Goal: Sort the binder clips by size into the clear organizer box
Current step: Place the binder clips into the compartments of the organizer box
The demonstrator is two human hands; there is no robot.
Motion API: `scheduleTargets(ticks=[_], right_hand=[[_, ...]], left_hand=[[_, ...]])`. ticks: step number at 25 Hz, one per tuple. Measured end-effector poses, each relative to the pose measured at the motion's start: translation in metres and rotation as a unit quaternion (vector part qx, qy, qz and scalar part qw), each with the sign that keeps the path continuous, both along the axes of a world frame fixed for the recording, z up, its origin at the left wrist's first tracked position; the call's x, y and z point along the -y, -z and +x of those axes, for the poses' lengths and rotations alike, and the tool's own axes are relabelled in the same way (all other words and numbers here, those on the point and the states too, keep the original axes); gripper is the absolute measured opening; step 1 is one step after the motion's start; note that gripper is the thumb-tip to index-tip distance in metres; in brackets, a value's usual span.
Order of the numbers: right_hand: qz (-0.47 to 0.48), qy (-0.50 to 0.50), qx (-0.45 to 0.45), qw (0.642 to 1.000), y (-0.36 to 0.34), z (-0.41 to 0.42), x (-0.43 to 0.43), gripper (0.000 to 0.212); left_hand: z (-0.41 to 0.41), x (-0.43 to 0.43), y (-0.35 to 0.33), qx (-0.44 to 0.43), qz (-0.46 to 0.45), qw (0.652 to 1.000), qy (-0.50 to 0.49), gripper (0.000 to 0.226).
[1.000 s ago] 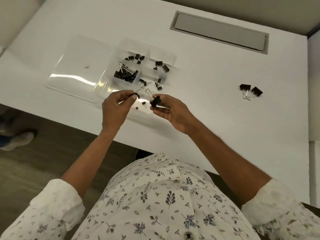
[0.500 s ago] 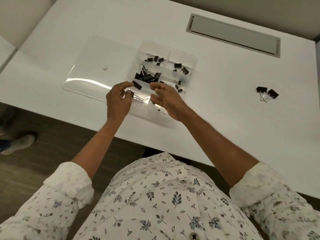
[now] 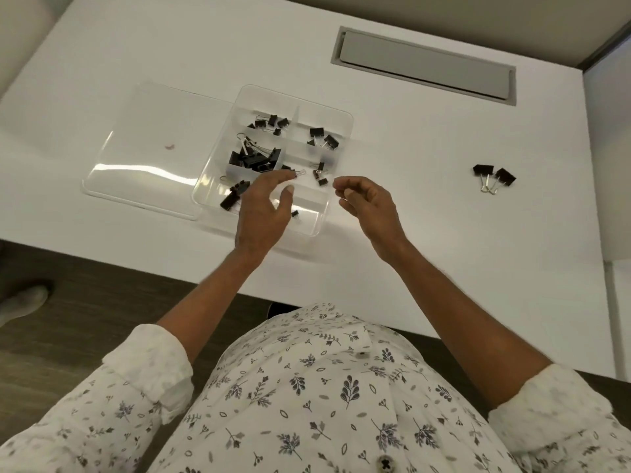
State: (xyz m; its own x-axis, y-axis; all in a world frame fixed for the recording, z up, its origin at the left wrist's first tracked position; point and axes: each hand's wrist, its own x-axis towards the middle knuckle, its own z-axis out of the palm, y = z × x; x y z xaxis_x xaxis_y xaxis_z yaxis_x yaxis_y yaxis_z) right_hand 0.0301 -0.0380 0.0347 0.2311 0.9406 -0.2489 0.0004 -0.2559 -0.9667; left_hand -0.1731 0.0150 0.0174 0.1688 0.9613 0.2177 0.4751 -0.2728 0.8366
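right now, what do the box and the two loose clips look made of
Box: clear glossy plastic, it seems; the table shows through and glare streaks it. Loose clips: matte black bodies, probably painted metal, with shiny silver wire handles; too small to be sure.

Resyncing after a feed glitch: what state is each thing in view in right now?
Organizer box: open, binder clips in several compartments.
Lid: off, flat on the table left of the box.
Left hand: open, fingers stretched over the box.
Right hand: loosely curled, nothing visible in it.
Two stray clips: lying on the table, outside the box.
Table hatch: closed.
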Motion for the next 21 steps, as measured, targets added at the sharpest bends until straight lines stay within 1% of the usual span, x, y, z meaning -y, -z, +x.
scheduleTargets(ticks=[5, 8, 9, 11, 13, 14, 15, 16, 17, 18, 19, 20, 21], right_hand=[[-0.007, 0.065, 0.074, 0.995, 0.001, 0.090, 0.028, 0.024], [-0.021, 0.098, 0.123, 0.987, 0.004, 0.149, 0.043, 0.025], [-0.022, 0.102, 0.146, 0.984, 0.007, 0.166, 0.047, 0.026], [-0.021, 0.106, 0.219, 0.970, 0.014, 0.206, 0.050, 0.029], [-0.019, 0.099, 0.314, 0.944, 0.028, 0.249, 0.050, 0.037], [-0.018, 0.082, 0.371, 0.925, 0.037, 0.272, 0.049, 0.045], [-0.025, 0.052, 0.440, 0.896, 0.047, 0.293, 0.049, 0.054], [-0.032, 0.007, 0.511, 0.859, 0.056, 0.311, 0.048, 0.062], [-0.036, -0.041, 0.569, 0.820, 0.065, 0.328, 0.047, 0.068], [-0.038, -0.082, 0.609, 0.788, 0.073, 0.341, 0.046, 0.070], [-0.039, -0.112, 0.624, 0.773, 0.078, 0.348, 0.044, 0.071], [-0.042, -0.126, 0.623, 0.771, 0.081, 0.350, 0.045, 0.070], [-0.044, -0.126, 0.614, 0.778, 0.082, 0.348, 0.048, 0.069]], left_hand=[[0.093, 0.010, -0.002, 0.022, 0.000, 0.997, 0.073, 0.025], [0.152, 0.015, -0.002, 0.007, -0.001, 0.993, 0.118, 0.026], [0.168, 0.016, -0.001, 0.001, -0.001, 0.991, 0.132, 0.026], [0.202, 0.017, 0.002, -0.023, 0.002, 0.986, 0.164, 0.028], [0.230, 0.019, 0.005, -0.056, -0.015, 0.979, 0.197, 0.030], [0.243, 0.019, 0.005, -0.070, -0.026, 0.974, 0.213, 0.031], [0.254, 0.019, 0.005, -0.085, -0.032, 0.969, 0.229, 0.032], [0.263, 0.020, 0.004, -0.103, -0.034, 0.963, 0.246, 0.034], [0.271, 0.020, 0.004, -0.125, -0.034, 0.956, 0.264, 0.035], [0.277, 0.021, 0.005, -0.146, -0.035, 0.949, 0.278, 0.036], [0.283, 0.021, 0.006, -0.165, -0.034, 0.943, 0.288, 0.037], [0.288, 0.019, 0.007, -0.181, -0.033, 0.937, 0.296, 0.038], [0.293, 0.017, 0.010, -0.195, -0.033, 0.931, 0.306, 0.039]])
